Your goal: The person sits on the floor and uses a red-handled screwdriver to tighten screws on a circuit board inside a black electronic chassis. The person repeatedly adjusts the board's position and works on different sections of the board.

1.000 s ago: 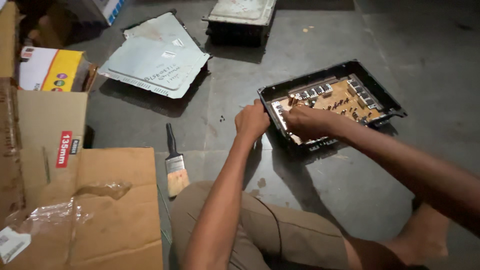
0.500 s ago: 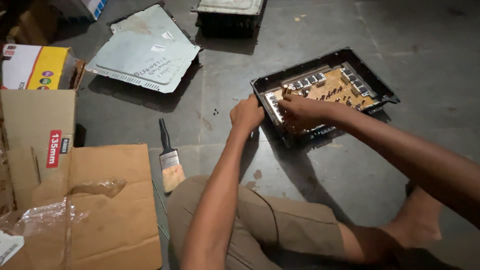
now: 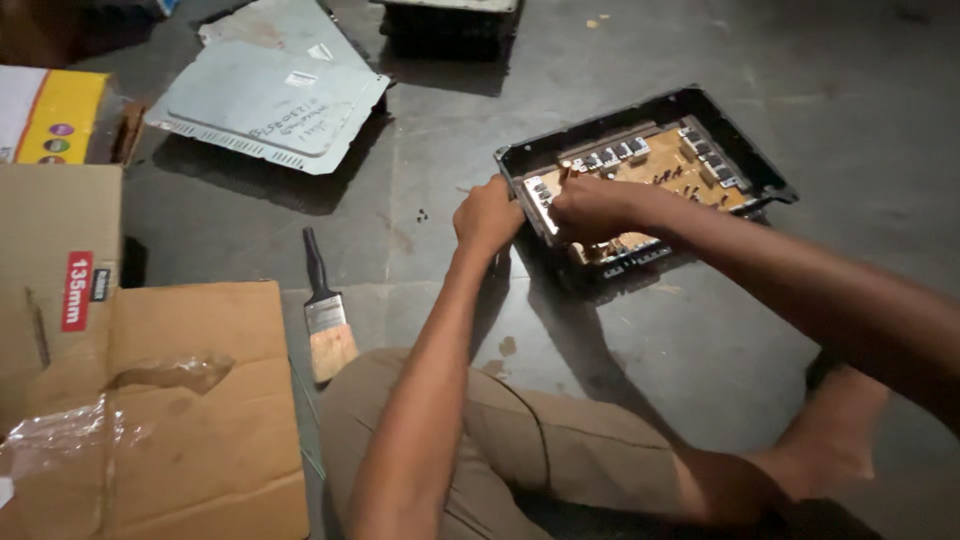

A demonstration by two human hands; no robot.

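A person is sitting on a grey concrete floor [image 3: 860,90], and an open black casing [image 3: 745,160] is lying on that floor in front of the bent knee, tilted so that one corner is pointing toward the person. A tan circuit board [image 3: 660,170] is lying inside the casing, with rows of small grey parts running along its far and left edges. The left hand [image 3: 487,213] is resting against the near left corner of the casing, fingers curled together into a loose fist around the rim; whether it is gripping the rim firmly cannot be told. The right hand [image 3: 588,207] is lying over the near left part of the circuit board, fingers bunched and bent downward onto the board; whether they are pinching anything cannot be told, as the fingertips are hidden. A paintbrush [image 3: 325,310] with a black handle is lying on the floor to the left of the left forearm, well apart from the casing. A flat grey metal cover [image 3: 265,95] is lying farther off at upper left. Flattened cardboard [image 3: 170,410] is lying at lower left, beside the paintbrush.
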